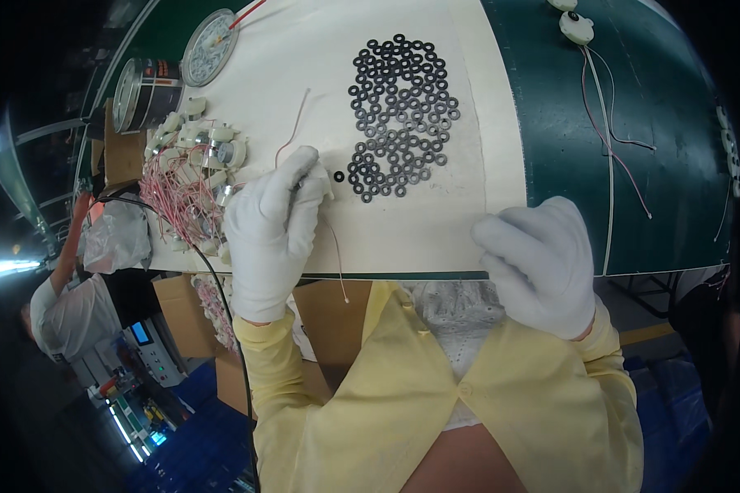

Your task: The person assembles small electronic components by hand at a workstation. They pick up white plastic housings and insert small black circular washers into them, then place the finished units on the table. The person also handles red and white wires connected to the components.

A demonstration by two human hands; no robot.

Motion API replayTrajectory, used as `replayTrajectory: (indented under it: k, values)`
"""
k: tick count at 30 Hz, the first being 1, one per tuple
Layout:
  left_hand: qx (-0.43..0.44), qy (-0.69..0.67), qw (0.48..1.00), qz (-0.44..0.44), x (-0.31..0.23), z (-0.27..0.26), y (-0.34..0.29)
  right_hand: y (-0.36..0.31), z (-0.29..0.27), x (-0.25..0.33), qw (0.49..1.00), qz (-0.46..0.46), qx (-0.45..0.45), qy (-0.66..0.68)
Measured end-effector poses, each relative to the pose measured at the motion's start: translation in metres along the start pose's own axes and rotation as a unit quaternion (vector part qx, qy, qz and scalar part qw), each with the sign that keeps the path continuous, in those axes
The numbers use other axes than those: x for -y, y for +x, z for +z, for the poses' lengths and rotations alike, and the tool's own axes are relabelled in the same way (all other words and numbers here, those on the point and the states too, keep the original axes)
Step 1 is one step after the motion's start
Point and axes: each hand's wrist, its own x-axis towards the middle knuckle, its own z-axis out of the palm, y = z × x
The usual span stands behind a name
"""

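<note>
My left hand [271,234], gloved in white, lies on the cream mat [436,222] with its fingers curled around a small white part [316,182] at the fingertips; most of that part is hidden by the glove, so I can't make out its shape. Thin pinkish wires [294,123] run from it, one up across the mat and another down past the table edge toward my lap. A single black washer [339,176] lies just beside my left fingertips, apart from the main heap of washers [403,115], which spreads over the mat above and to the right. My right hand [538,263], also gloved, rests at the near edge of the mat with its fingers bent under; whether it holds anything I cannot tell. To my left a pile of white parts [201,140] with a tangle of red wires [181,193] sits on the mat, and beyond it a tin can [144,92] lies on its side next to a round lid [210,48]. On the green table [633,107] to the right, another white part [576,28] trails long wires toward me. My yellow sleeves [304,394] fill the lower part of the view, and another person [70,304] stands off to the left.
</note>
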Motion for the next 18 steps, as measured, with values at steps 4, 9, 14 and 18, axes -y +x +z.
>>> replayTrajectory:
  k: [4,9,14,18]
  values:
    - [0.08,0.03,0.996,-0.025,-0.008,-0.01,0.014,0.001,-0.006,-0.002,1.0,0.012,0.019,0.021]
    - [0.113,0.081,0.99,-0.022,-0.012,-0.014,0.013,0.006,-0.01,-0.004,0.998,0.017,0.034,0.051]
    - [0.062,0.125,0.99,0.014,-0.016,-0.001,0.007,0.006,-0.011,-0.006,0.998,0.014,0.042,0.049]
    - [0.046,0.127,0.991,0.012,-0.018,0.002,-0.001,0.005,-0.013,-0.006,0.997,0.012,0.055,0.047]
